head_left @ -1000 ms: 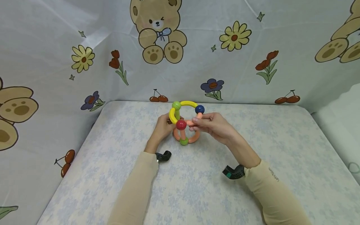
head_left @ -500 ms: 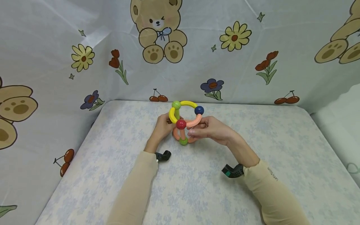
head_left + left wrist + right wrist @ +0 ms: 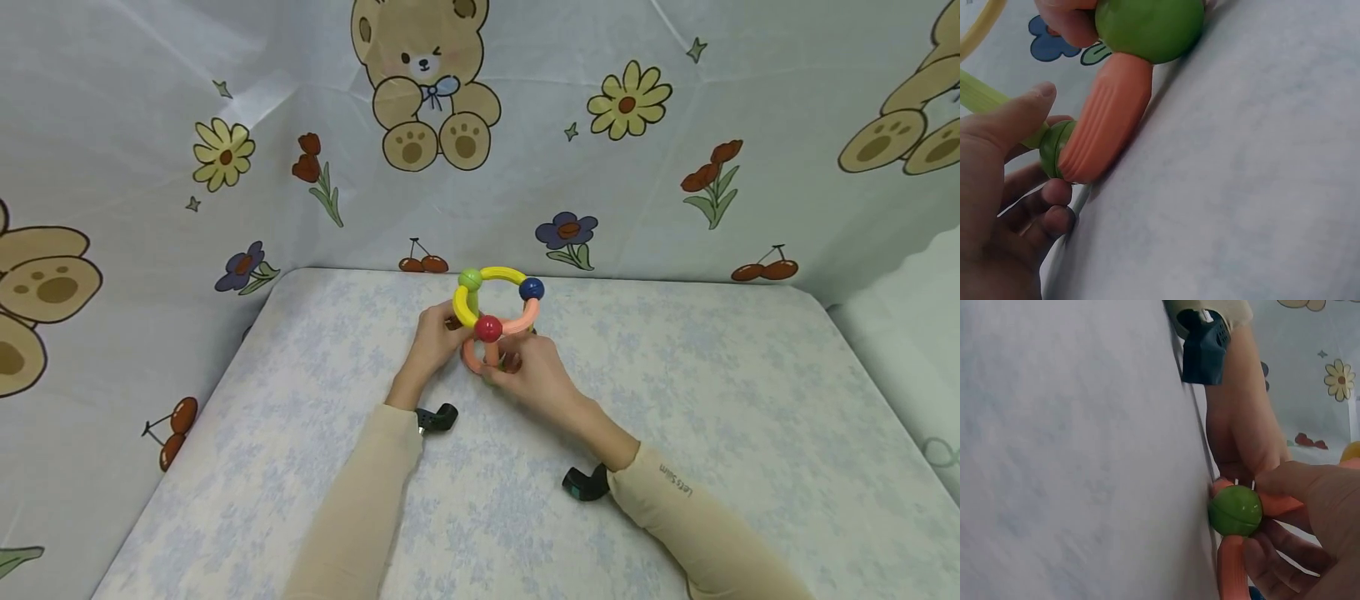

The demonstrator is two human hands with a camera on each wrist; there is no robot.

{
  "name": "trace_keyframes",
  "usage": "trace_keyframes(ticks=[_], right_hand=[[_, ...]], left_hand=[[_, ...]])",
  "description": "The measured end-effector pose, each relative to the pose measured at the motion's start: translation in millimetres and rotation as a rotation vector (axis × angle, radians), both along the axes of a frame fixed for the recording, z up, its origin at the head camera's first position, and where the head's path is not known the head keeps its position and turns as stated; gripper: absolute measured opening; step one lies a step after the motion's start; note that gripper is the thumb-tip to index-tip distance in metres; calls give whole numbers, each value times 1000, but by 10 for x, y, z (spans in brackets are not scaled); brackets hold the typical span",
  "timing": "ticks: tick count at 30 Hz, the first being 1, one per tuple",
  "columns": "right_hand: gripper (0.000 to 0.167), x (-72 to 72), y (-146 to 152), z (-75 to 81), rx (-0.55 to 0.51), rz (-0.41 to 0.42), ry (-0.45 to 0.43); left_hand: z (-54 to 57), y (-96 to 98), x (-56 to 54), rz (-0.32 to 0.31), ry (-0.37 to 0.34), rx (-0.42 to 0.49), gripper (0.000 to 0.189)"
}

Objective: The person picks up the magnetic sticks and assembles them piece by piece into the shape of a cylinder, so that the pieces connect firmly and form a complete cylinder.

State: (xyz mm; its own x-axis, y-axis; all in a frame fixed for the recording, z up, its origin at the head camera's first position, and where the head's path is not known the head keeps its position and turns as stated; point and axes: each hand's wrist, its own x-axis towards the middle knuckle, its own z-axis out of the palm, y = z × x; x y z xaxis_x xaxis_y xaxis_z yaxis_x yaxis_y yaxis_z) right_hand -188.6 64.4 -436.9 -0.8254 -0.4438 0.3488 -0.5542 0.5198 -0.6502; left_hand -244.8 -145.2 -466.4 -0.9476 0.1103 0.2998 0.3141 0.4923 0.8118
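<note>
A ball-and-rod building toy stands upright on the table. Its upper ring joins a red ball (image 3: 488, 328), a blue ball (image 3: 531, 289) and a light green ball (image 3: 470, 279) with two yellow curved rods (image 3: 502, 273) and one orange curved rod (image 3: 525, 319). My left hand (image 3: 433, 340) holds the toy's rear left, its thumb over a green upright rod and fingers curled at a lower green ball (image 3: 1055, 149). My right hand (image 3: 536, 375) pinches the front lower part, thumb and fingers around an orange upright beside another green ball (image 3: 1235, 510). In the head view this hand covers much of the base.
A pale floral cloth covers the table (image 3: 480, 500). Behind it hangs a white curtain (image 3: 525, 183) printed with bears and flowers. Dark wrist cameras stick out at the left cuff (image 3: 437, 417) and right cuff (image 3: 587, 483).
My right hand has let go of the upper orange curved rod and moved down and left to the front of the base. My left hand keeps its place, and the toy has barely shifted.
</note>
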Motion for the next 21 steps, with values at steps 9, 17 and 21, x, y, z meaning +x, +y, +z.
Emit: trace_keyframes(ticks=[9,17,21], right_hand=[[14,-82,215,44,40,-91,-21],[10,-41,484,40,-35,-152,-85],[11,-22,603,7,-47,-175,-98]], left_hand=[[4,64,-6,29,-12,-11,17],[30,269,51,-10,-7,-13,25],[29,384,105,-8,-7,-23,25]])
